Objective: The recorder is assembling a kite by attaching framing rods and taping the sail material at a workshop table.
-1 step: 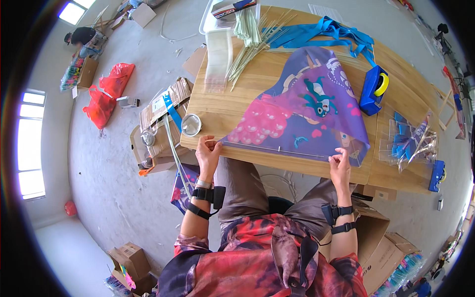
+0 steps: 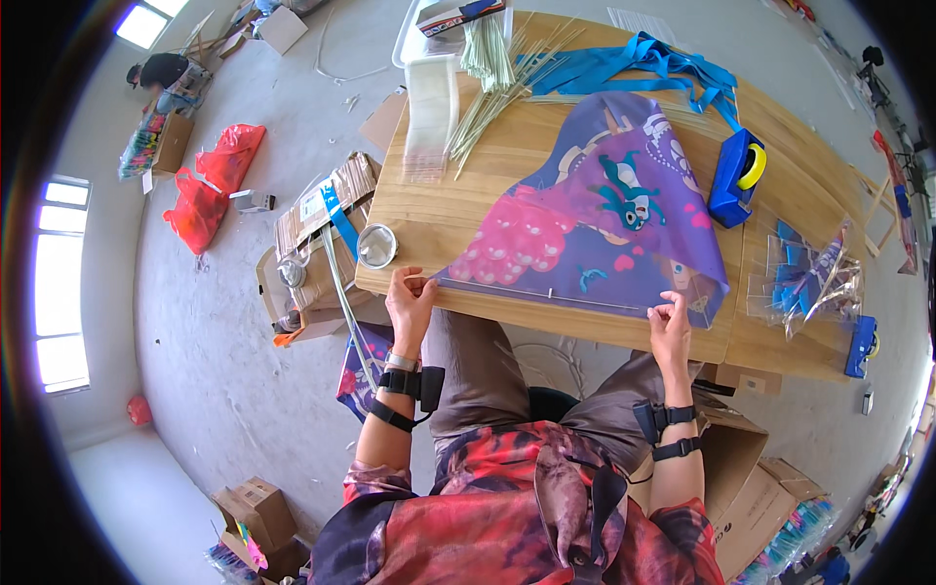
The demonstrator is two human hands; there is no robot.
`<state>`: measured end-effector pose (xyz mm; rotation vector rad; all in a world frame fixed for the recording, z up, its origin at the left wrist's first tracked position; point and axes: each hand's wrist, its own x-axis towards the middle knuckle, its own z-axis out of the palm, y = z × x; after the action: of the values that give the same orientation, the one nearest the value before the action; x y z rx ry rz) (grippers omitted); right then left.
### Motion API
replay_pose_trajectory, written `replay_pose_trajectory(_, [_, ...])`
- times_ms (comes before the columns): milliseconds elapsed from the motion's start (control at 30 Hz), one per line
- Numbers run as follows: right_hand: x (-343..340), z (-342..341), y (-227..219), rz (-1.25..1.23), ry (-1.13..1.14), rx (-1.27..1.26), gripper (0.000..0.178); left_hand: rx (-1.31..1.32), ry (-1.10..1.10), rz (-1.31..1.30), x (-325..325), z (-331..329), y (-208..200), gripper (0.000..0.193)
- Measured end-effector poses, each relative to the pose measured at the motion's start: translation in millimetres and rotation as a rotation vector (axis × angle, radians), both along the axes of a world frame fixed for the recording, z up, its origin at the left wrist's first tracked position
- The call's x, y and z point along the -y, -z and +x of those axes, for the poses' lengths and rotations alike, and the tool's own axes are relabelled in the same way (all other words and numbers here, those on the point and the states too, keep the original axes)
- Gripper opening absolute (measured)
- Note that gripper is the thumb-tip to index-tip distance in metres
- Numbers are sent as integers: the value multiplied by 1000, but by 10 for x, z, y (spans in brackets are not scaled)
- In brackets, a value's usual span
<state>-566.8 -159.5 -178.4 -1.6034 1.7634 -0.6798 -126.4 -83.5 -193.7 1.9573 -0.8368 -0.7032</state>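
A purple kite sail (image 2: 585,224), printed with pink bubbles and a teal cartoon figure, lies on the wooden table (image 2: 419,210). Along its near edge runs a thin pale rod (image 2: 507,290) with a small white fitting partway along. At the sail's left corner, my left hand (image 2: 409,304) has thumb and fingers pinched together on the rod's end. My right hand (image 2: 670,327) pinches at the near edge by the right corner; its fingertips partly hide what they grip. Just beyond my left hand stands a round tin (image 2: 376,246) with silvery contents.
Blue tape dispenser (image 2: 731,180) stands right of the sail; another dispenser (image 2: 860,347) sits at the table's right edge. Clear-wrapped packets (image 2: 804,278) lie nearby. Blue fabric strips (image 2: 634,73), thin rods (image 2: 492,112) and clear bags (image 2: 430,117) fill the far side. Cardboard boxes (image 2: 721,448) flank me.
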Motion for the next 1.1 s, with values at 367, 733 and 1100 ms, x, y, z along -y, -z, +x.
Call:
replay_pose_trajectory(367, [-7, 18, 16, 37, 44, -27, 33, 32, -27, 27, 46, -40, -42, 34])
replay_pose_trajectory(733, [-1, 56, 34, -42, 31, -46, 32, 48, -6, 30, 54, 27, 58, 32])
replay_pose_trajectory(1100, [-4, 86, 39, -64, 7, -102, 32, 68, -29, 9, 64, 31, 76, 31])
